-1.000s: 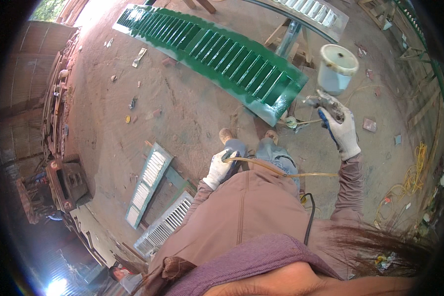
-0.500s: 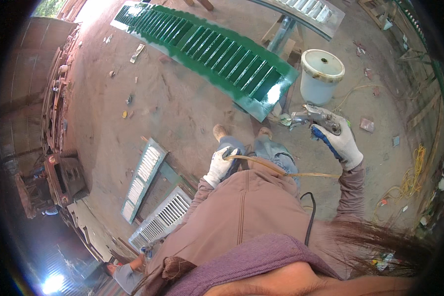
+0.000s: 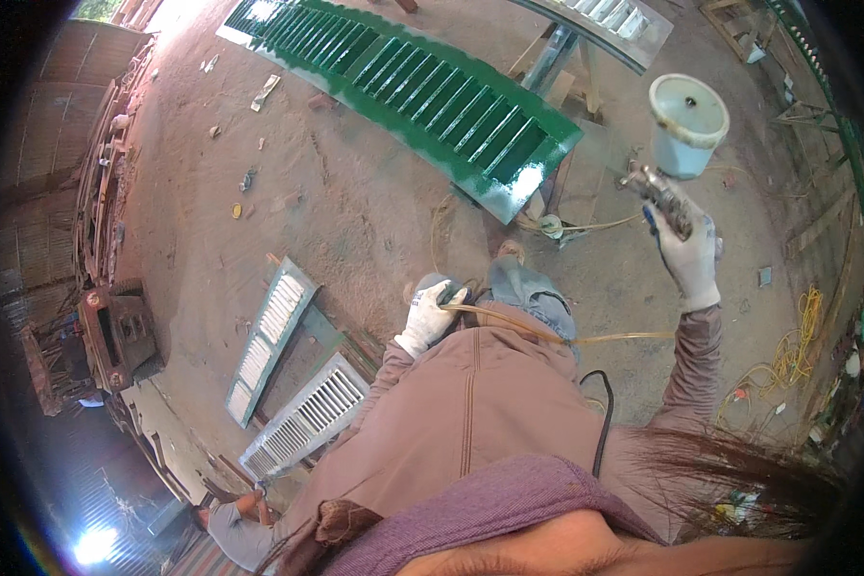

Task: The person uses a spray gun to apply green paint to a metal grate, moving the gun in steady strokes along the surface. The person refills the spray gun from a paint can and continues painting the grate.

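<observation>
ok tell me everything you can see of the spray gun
The spray gun looks like stained grey metal. A whitish cup with a dirty rim sits above it. The gloved right hand wraps around its body, holding it right of the green louvred panel, nozzle pointing forward and left. I can't make out its trigger.

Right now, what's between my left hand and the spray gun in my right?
In the head view, between your left hand and the spray gun come your jeans leg, then ground with a thin hose across it.
</observation>
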The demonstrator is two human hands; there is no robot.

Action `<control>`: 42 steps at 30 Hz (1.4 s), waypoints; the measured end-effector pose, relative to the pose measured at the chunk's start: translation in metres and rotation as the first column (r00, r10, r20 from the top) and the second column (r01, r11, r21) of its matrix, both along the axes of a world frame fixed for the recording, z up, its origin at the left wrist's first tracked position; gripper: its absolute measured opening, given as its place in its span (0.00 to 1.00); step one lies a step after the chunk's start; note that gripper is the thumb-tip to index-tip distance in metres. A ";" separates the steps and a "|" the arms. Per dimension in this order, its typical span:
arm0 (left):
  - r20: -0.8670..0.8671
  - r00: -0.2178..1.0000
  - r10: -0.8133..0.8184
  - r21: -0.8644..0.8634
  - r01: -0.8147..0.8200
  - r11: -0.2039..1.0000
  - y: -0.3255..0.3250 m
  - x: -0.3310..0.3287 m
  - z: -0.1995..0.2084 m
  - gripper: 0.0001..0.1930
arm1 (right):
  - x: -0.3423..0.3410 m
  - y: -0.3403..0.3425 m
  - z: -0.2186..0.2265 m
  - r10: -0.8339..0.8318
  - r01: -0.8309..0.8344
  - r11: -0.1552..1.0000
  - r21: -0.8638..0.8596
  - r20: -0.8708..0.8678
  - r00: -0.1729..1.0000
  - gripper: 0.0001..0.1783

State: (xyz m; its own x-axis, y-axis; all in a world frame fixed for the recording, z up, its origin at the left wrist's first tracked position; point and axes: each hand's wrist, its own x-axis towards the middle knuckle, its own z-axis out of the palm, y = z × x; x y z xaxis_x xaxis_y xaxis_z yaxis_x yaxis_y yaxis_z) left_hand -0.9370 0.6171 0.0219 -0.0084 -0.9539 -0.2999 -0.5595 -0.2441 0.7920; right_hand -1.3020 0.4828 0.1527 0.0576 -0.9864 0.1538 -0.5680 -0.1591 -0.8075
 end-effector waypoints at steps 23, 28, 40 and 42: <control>-0.160 0.976 0.150 0.011 -0.150 0.989 0.107 0.207 -0.011 0.12 | 0.182 0.125 0.002 -0.342 0.320 0.940 0.121 0.305 0.889 0.15; -0.045 0.989 0.140 -0.102 -0.144 0.984 0.129 0.269 -0.022 0.14 | 0.263 0.083 -0.022 -0.173 0.148 0.985 0.092 0.407 0.897 0.21; -0.282 0.953 0.106 -0.092 -0.137 0.986 0.068 0.364 -0.022 0.12 | 0.342 0.017 -0.055 -0.345 0.375 0.926 -0.034 0.326 0.880 0.19; -0.223 0.966 0.130 -0.144 -0.164 0.976 0.048 0.385 -0.019 0.14 | 0.331 0.039 -0.060 -0.505 0.488 0.858 0.160 0.438 0.744 0.19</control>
